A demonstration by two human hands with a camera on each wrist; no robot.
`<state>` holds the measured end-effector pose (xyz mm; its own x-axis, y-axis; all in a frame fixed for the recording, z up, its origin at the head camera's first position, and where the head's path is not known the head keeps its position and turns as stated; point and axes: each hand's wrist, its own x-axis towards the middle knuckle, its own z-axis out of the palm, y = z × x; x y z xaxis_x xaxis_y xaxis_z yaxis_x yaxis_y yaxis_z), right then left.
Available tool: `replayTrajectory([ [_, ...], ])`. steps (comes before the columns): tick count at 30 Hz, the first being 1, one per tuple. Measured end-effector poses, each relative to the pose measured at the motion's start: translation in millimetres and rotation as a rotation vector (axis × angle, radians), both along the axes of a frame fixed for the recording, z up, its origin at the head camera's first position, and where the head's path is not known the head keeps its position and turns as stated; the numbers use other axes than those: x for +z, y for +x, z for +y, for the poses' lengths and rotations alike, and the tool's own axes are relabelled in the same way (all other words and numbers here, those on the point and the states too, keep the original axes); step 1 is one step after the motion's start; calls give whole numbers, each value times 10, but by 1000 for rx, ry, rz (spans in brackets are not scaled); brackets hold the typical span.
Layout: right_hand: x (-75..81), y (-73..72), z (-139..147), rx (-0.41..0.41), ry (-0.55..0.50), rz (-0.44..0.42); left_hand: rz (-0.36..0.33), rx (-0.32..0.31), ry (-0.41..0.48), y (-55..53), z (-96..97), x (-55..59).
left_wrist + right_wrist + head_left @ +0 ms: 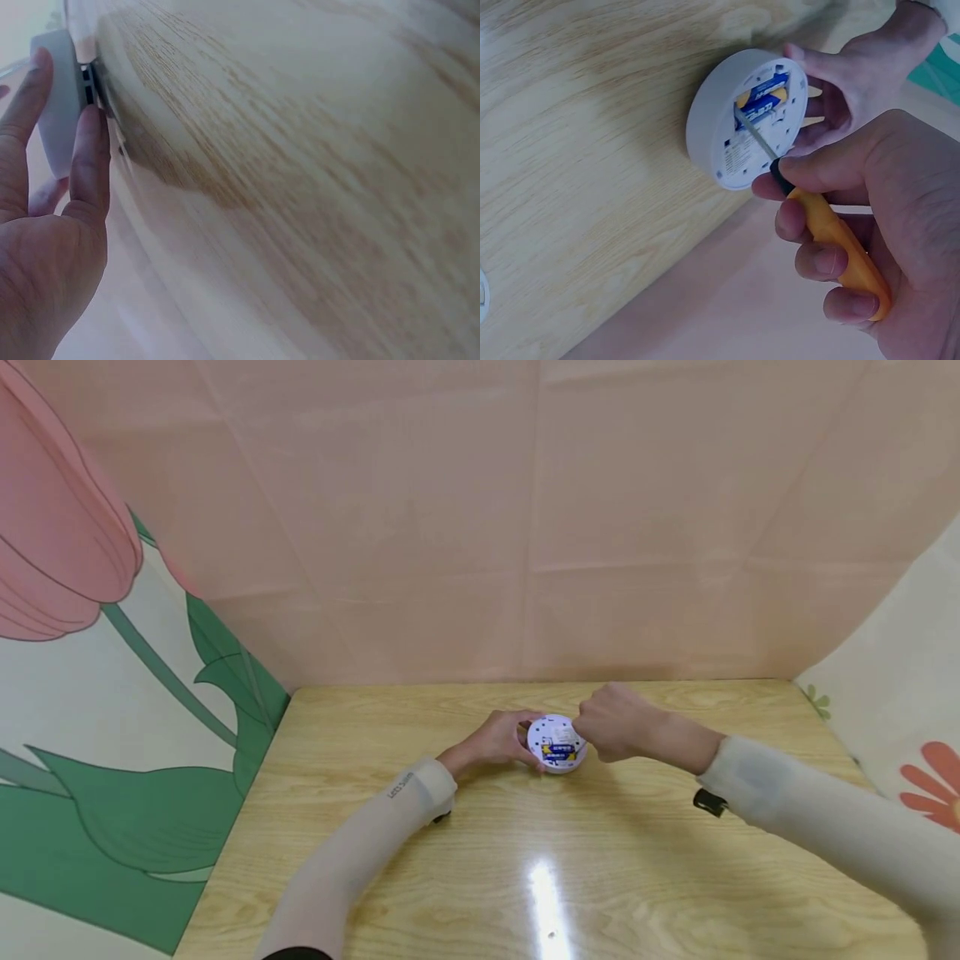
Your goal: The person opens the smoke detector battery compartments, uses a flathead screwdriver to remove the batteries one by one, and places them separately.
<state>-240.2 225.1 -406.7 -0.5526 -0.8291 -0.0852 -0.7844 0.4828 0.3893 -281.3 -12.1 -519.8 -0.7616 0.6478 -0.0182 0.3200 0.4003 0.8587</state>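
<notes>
A round white battery-powered device, perhaps a smoke alarm [546, 732], is held upright on its edge or tilted near the table's far side. Two blue-and-yellow batteries [761, 105] lie in its open back compartment. My left hand [495, 739] grips the device's rim between thumb and fingers; in the left wrist view its fingertips touch both sides of the white casing [60, 112]. My right hand [618, 722] holds a screwdriver [836, 240] by its orange handle. The metal tip reaches the end of one battery. From the head view the screwdriver is mostly hidden by the fist.
The wood-grain table [480, 860] meets a pink cloth backdrop [480, 568] at its far edge. At the left edge of the right wrist view, part of a white round-edged object [483, 296] lies on the table. Flower-printed cloths hang at both sides.
</notes>
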Motion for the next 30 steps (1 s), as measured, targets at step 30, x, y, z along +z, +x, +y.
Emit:
replayTrajectory([
  [30,-314,-34,463,-56,-314,-131,40,1,-28,8,-7,-6],
])
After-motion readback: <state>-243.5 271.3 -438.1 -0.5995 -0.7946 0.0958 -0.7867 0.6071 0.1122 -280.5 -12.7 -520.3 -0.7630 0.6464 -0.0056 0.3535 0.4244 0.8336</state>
